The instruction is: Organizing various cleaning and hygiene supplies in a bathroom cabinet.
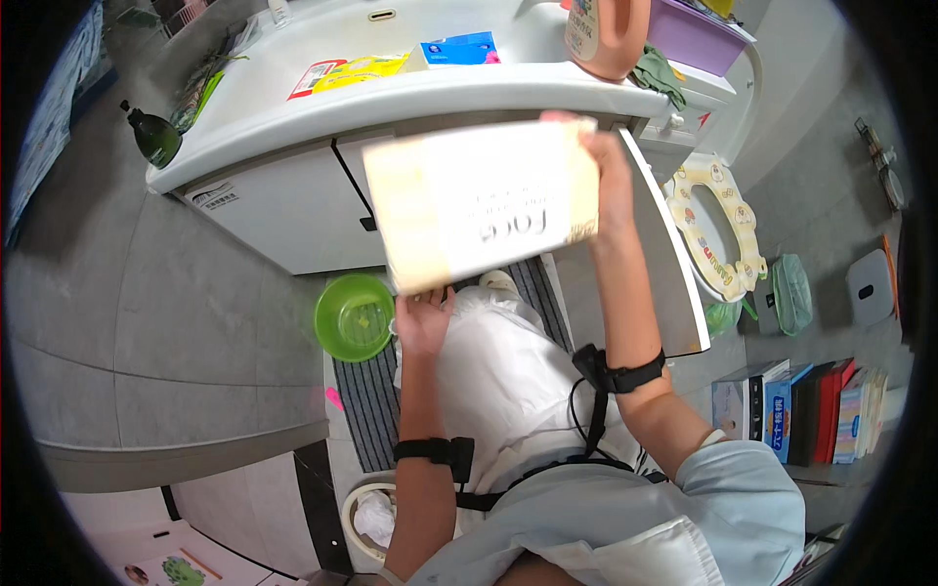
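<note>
A cream and white rectangular pack (pixel 484 198), probably facial tissues and bearing printed writing, is held up in front of the washbasin cabinet. My right hand (pixel 610 179) grips its right end, the fingers on the upper corner. Under the pack's lower left corner is my left hand (pixel 425 321), palm up, with its fingertips at the lower edge; part of those fingers is hidden. On the basin rim (pixel 469 88) beyond lie a yellow packet (pixel 359 71) and a blue and white box (pixel 460 50). A large pink-orange bottle (pixel 607 36) stands at the right of the rim.
A cabinet door (pixel 667 242) stands open at the right, beside a toilet with a patterned child seat (pixel 758 245). A green basin (pixel 355 318) sits on the floor by a striped mat (pixel 366 417). A dark green bottle (pixel 152 135) is at the washbasin's left end.
</note>
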A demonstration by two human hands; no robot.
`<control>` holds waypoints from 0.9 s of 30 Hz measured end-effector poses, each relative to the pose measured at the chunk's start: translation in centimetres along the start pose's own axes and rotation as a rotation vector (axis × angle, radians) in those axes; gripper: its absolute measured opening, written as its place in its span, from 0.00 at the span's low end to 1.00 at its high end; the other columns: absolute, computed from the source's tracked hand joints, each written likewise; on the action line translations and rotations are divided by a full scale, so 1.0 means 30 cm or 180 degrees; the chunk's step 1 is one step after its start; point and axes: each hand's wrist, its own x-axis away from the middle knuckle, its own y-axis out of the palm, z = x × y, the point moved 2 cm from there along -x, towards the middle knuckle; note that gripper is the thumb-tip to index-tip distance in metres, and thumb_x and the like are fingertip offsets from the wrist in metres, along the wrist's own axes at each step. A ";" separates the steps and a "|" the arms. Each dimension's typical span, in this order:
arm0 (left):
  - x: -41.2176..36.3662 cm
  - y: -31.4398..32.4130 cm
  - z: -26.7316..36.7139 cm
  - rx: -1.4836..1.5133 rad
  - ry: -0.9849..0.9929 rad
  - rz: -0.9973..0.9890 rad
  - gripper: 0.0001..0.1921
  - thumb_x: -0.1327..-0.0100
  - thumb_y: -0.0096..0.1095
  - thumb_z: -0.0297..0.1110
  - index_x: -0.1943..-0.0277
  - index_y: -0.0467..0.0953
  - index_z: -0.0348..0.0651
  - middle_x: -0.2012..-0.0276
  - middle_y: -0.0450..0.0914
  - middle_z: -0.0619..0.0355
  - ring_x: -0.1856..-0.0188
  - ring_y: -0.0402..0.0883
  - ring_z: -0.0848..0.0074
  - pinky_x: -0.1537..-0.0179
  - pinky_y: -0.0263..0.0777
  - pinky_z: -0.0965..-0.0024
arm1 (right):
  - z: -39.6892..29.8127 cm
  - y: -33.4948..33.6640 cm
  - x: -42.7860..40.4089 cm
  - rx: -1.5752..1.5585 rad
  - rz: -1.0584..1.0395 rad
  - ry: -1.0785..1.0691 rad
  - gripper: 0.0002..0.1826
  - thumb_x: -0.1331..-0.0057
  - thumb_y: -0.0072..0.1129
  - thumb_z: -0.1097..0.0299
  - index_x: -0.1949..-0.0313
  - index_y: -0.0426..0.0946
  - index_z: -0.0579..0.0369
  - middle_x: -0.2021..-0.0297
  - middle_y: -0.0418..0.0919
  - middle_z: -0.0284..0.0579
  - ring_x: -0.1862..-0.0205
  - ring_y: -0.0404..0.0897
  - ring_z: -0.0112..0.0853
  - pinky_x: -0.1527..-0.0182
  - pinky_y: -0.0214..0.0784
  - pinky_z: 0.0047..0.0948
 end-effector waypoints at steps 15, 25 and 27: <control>-0.032 0.049 -0.161 -0.0538 -0.0499 -0.0138 0.25 0.34 0.37 0.48 0.38 0.58 0.48 0.48 0.64 0.51 0.50 0.64 0.68 0.42 0.56 0.60 | 0.356 -0.220 -0.092 0.3495 0.0715 -0.0821 0.25 0.47 0.60 0.59 0.54 0.64 0.58 0.64 0.74 0.57 0.61 0.75 0.46 0.57 0.65 0.37; -0.002 0.006 -0.128 0.0014 -0.0566 -0.0258 0.15 0.39 0.48 0.40 0.52 0.67 0.46 0.53 0.71 0.54 0.54 0.70 0.69 0.46 0.59 0.61 | 0.867 -0.330 -0.326 0.3216 0.0663 -0.0144 0.28 0.47 0.58 0.57 0.56 0.66 0.70 0.63 0.75 0.65 0.58 0.75 0.52 0.54 0.65 0.39; -0.002 0.011 -0.134 -0.0058 -0.0604 -0.0306 0.14 0.38 0.47 0.41 0.51 0.67 0.46 0.54 0.70 0.54 0.55 0.70 0.69 0.46 0.60 0.62 | 0.960 -0.395 -0.370 0.3131 0.0624 0.0018 0.29 0.47 0.57 0.56 0.55 0.66 0.70 0.63 0.75 0.66 0.57 0.74 0.52 0.53 0.65 0.39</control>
